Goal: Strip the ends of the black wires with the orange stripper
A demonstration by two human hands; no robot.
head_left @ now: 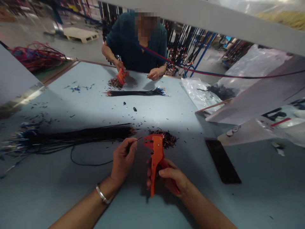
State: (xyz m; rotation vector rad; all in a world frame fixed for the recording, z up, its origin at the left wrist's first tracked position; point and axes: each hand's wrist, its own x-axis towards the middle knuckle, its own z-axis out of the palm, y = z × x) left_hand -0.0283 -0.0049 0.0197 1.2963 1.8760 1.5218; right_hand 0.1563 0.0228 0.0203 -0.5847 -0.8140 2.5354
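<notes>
My left hand (pixel 122 157) is pinching a thin black wire (pixel 90 165) narrowly between thumb and fingers, while my right hand (pixel 175 178) is wrapping the grips of an orange stripper (pixel 156 152). The wire is sitting low over the near part of the table (pixel 114 203), its short free end pointing right, just beside the stripper's red jaws, which are showing a gap; whether tip and jaws are touching, I cannot tell. Going by its looks, I am judging the wire very light and springy, limp over its length but stiff enough near the tip to point straight, perhaps a little slick, so a pinch close behind the end is seeming the right hold. The stripper is looking rigid and heavier, best held low on both grips, as I am holding it. My left wrist, wearing a bangle (pixel 102 194), is slanting in from the lower left with the knuckles up; my right forearm is coming from the lower right, thumb lying across the grips, the tool's head standing uppermost. Scraps (pixel 168 140) are lying behind that head, a bundle (pixel 88 135) of wires is stretching to the left, a phone (pixel 223 161) is resting at the right, and across the table a co-worker (pixel 137 44) is holding a similar orange tool (pixel 121 77).
</notes>
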